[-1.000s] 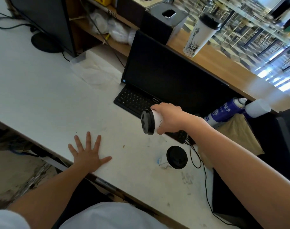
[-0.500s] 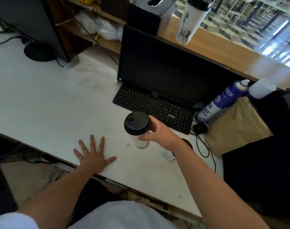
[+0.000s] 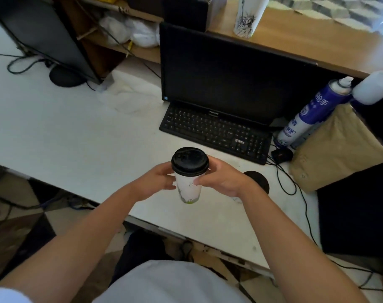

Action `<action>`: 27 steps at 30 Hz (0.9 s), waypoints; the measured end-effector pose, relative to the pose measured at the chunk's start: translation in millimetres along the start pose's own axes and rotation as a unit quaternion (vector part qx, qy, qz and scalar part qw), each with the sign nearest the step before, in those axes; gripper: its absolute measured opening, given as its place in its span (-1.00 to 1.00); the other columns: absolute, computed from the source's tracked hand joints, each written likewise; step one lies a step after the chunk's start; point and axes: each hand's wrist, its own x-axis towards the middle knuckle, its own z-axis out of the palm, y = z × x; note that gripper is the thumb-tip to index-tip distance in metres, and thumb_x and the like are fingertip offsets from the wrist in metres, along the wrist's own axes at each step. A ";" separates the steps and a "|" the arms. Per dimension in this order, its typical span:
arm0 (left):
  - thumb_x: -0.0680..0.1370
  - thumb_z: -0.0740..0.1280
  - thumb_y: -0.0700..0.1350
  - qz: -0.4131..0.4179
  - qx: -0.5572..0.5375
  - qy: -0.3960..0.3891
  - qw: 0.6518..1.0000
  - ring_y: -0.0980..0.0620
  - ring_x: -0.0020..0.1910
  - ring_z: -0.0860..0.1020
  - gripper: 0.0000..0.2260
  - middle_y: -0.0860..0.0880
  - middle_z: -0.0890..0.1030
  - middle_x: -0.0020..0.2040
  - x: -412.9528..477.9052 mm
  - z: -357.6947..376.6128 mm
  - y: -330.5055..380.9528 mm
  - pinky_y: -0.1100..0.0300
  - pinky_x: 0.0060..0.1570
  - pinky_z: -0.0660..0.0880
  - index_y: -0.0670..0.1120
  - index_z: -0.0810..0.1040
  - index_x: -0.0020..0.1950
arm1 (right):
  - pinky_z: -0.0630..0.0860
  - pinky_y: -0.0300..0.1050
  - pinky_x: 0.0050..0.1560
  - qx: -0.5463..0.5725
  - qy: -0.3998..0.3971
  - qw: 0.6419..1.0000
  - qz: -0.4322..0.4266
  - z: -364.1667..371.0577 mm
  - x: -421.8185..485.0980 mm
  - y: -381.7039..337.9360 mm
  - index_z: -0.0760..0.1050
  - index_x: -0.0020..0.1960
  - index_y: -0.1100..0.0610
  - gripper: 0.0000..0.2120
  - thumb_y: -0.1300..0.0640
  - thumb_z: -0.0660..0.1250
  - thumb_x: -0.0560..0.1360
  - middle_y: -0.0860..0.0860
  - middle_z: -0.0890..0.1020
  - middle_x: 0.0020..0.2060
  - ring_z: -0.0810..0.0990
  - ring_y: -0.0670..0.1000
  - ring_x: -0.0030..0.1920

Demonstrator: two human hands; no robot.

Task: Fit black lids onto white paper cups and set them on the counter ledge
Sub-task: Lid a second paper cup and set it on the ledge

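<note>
I hold a white paper cup [image 3: 188, 189] upright above the white desk, a black lid [image 3: 189, 160] sitting on its rim. My right hand [image 3: 224, 179] wraps the cup's right side. My left hand [image 3: 156, 182] presses against its left side. Behind my right wrist a second cup's black lid [image 3: 259, 180] shows on the desk, mostly hidden. On the wooden counter ledge [image 3: 306, 40] at the back stands a tall white cup [image 3: 248, 17] with a dark drawing; its top is cut off by the frame.
A black monitor [image 3: 229, 75] and keyboard [image 3: 214, 133] stand just beyond the held cup. A blue spray can [image 3: 310, 114] and a tan bag [image 3: 337, 147] sit to the right, with cables. Another monitor [image 3: 44, 36] is at far left. White desk [image 3: 66, 132] spreads left.
My left hand lifted off the desk and came up against the cup. My right hand turned the cup upright and drew it nearer to me.
</note>
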 end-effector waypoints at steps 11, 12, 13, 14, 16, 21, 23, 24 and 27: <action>0.49 0.37 -0.43 0.060 0.037 -0.036 0.997 -0.05 0.32 0.52 -0.45 -0.06 0.59 0.30 -9.2 10.9 41.0 -0.13 0.31 0.47 -0.05 0.44 0.43 | 0.52 -0.14 0.21 -0.035 -0.001 0.999 -0.014 -18.6 -17.0 -15.1 0.47 0.41 0.04 -0.43 0.42 0.41 0.48 -0.06 0.64 0.24 0.61 -0.09 0.20; 0.47 0.39 -0.40 0.063 0.037 -0.019 0.997 -0.05 0.31 0.53 -0.44 -0.05 0.59 0.30 -9.0 12.1 42.5 -0.14 0.31 0.48 -0.04 0.43 0.42 | 0.52 -0.16 0.18 -0.041 0.015 0.999 -0.020 -20.4 -18.4 -16.6 0.47 0.41 0.02 -0.44 0.39 0.42 0.49 -0.08 0.63 0.26 0.61 -0.11 0.20; 0.45 0.43 -0.34 0.066 0.037 0.000 0.997 -0.04 0.31 0.54 -0.43 -0.04 0.59 0.30 -8.5 13.2 44.2 -0.14 0.31 0.48 -0.02 0.43 0.42 | 0.51 -0.17 0.17 -0.041 0.032 0.998 -0.025 -22.3 -19.3 -17.1 0.47 0.42 0.01 -0.45 0.37 0.43 0.49 -0.09 0.62 0.28 0.60 -0.10 0.21; 0.42 0.47 -0.28 0.070 0.037 0.019 0.997 -0.03 0.30 0.55 -0.41 -0.01 0.59 0.30 -7.4 14.1 45.8 -0.13 0.30 0.49 0.00 0.43 0.42 | 0.52 -0.16 0.17 -0.039 0.049 0.998 -0.030 -23.7 -20.3 -17.5 0.48 0.41 0.00 -0.45 0.35 0.43 0.50 -0.09 0.61 0.29 0.60 -0.07 0.22; 0.38 0.53 -0.21 0.078 0.049 0.055 0.994 0.01 0.28 0.56 -0.37 0.04 0.60 0.28 -4.8 16.1 50.1 -0.12 0.29 0.50 0.04 0.43 0.41 | 0.54 -0.19 0.11 -0.034 0.082 0.995 -0.040 -24.7 -21.7 -18.1 0.50 0.40 -0.01 -0.48 0.32 0.44 0.50 -0.08 0.61 0.28 0.62 -0.06 0.20; 0.32 0.63 -0.13 0.084 0.087 0.163 0.979 0.07 0.22 0.58 -0.40 0.08 0.58 0.21 3.7 19.1 60.9 -0.05 0.23 0.56 0.03 0.42 0.25 | 0.65 -0.08 0.06 -0.022 0.163 0.984 -0.069 -21.5 -21.9 -18.4 0.54 0.35 0.00 -0.55 0.28 0.43 0.51 -0.10 0.64 0.24 0.69 -0.04 0.11; 0.29 0.65 -0.09 0.086 0.097 0.177 0.976 0.08 0.21 0.57 -0.36 0.09 0.57 0.21 8.6 18.4 64.0 -0.03 0.22 0.56 0.02 0.41 0.27 | 0.67 -0.05 0.05 0.015 0.193 0.978 -0.083 -19.0 -20.0 -17.7 0.55 0.34 0.06 -0.58 0.30 0.44 0.51 -0.04 0.66 0.23 0.70 0.00 0.10; 0.28 0.65 -0.09 0.092 0.101 0.173 0.975 0.08 0.21 0.57 -0.32 0.10 0.57 0.22 11.7 17.8 66.2 -0.03 0.22 0.57 0.02 0.40 0.30 | 0.67 -0.05 0.05 0.030 0.208 0.974 -0.089 -18.0 -19.3 -17.6 0.56 0.33 0.09 -0.59 0.31 0.45 0.51 -0.01 0.66 0.22 0.71 0.02 0.11; 0.29 0.65 -0.12 0.119 0.114 0.145 0.976 0.09 0.22 0.56 -0.29 0.10 0.59 0.23 23.4 13.8 76.3 -0.02 0.19 0.58 0.05 0.43 0.37 | 0.67 -0.06 0.08 0.039 0.257 0.960 -0.103 -18.4 -18.6 -22.2 0.58 0.29 0.12 -0.62 0.31 0.46 0.50 -0.01 0.69 0.17 0.71 -0.01 0.09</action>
